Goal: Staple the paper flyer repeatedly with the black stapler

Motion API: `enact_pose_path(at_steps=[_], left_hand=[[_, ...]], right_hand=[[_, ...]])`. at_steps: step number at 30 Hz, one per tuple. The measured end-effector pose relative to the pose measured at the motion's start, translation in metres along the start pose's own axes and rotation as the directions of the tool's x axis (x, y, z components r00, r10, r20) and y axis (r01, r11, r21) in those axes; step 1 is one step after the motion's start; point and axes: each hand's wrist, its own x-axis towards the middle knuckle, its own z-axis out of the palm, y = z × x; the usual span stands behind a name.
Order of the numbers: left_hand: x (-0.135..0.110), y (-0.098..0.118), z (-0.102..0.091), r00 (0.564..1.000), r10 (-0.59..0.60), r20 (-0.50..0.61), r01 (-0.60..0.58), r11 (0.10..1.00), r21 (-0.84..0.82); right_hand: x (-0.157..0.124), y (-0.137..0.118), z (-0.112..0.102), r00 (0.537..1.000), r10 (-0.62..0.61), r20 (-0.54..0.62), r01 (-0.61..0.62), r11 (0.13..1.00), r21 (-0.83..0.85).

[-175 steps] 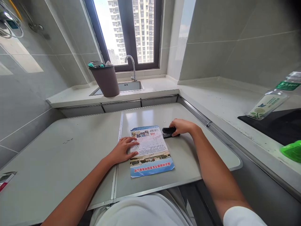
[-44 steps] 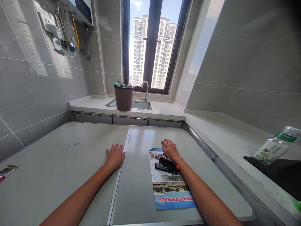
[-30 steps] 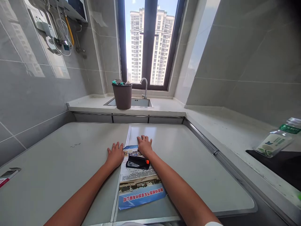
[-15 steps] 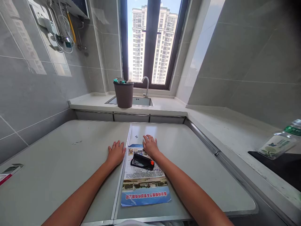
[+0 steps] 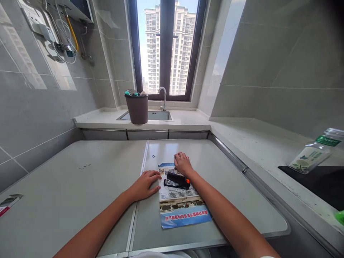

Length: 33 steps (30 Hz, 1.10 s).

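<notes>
A printed leaflet (image 5: 185, 207) in blue and white lies flat on the table, its lettering upside down to me. On its upper half rests a black stapler (image 5: 177, 180) with an orange-red end pointing right. My left hand (image 5: 147, 184) lies at the leaflet's left edge, fingers apart and fingertips touching the paper near the stapler's left end. At the upper right corner of the leaflet is my right hand (image 5: 184, 163), its fingers bent and close together over the paper's edge; the thumb is hidden. Two loose staples or tiny dark pieces (image 5: 153, 156) lie beyond the leaflet.
More small dark bits (image 5: 85, 167) lie on the table's left half. A red-and-white packet (image 5: 9, 204) sits at the far left. A brown bin (image 5: 137, 109) stands by the sink (image 5: 158, 115). On the right ledge a clear bottle (image 5: 311, 156) leans beside something black (image 5: 311, 182).
The leaflet and the stapler on it have shifted right along the table. My left hand has come nearer and turned toward the leaflet's edge. My right hand moved right, its fingers curling.
</notes>
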Motion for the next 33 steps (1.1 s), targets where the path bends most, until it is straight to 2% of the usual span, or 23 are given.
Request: enact_pose_path(at_steps=[4, 7, 9, 11, 14, 17, 21, 26, 31, 33], left_hand=[[-0.001, 0.001, -0.002, 1.0, -0.003, 0.03, 0.001, 0.999, 0.045], [0.0, 0.002, -0.003, 0.999, -0.006, 0.032, 0.005, 0.999, 0.05], [0.0, 0.003, -0.004, 0.999, 0.0, 0.034, -0.001, 0.999, 0.043], [-0.001, 0.005, -0.005, 0.999, 0.0, 0.034, -0.002, 0.999, 0.033], [-0.001, 0.007, -0.004, 1.0, -0.016, 0.026, 0.015, 1.0, 0.021], [0.0, 0.008, 0.0, 0.998, -0.053, 0.017, 0.053, 0.998, 0.023], [-0.001, 0.006, 0.005, 0.998, -0.062, 0.011, 0.062, 0.998, 0.028], [-0.002, 0.001, 0.008, 0.999, -0.04, -0.013, 0.04, 0.999, -0.012], [0.002, 0.004, 0.011, 0.999, -0.018, -0.051, 0.016, 0.999, -0.034], [0.004, 0.007, 0.01, 0.998, 0.0, -0.065, -0.003, 0.999, -0.038]], right_hand=[[-0.002, 0.004, -0.013, 0.999, -0.027, 0.019, 0.026, 0.998, 0.051], [-0.013, 0.007, -0.036, 0.986, -0.143, 0.079, 0.122, 0.965, 0.231], [-0.027, 0.007, -0.056, 0.946, -0.28, 0.166, 0.178, 0.872, 0.456], [-0.045, 0.007, -0.076, 0.891, -0.403, 0.211, 0.205, 0.77, 0.604], [-0.07, 0.007, -0.092, 0.826, -0.513, 0.234, 0.279, 0.732, 0.622], [-0.084, 0.009, -0.09, 0.84, -0.503, 0.204, 0.357, 0.795, 0.491], [-0.085, 0.01, -0.074, 0.861, -0.479, 0.171, 0.399, 0.845, 0.356], [-0.081, 0.007, -0.06, 0.836, -0.54, 0.098, 0.458, 0.784, 0.419], [-0.082, 0.002, -0.059, 0.876, -0.473, 0.096, 0.397, 0.819, 0.415], [-0.081, 0.005, -0.062, 0.872, -0.478, 0.103, 0.387, 0.804, 0.452]])
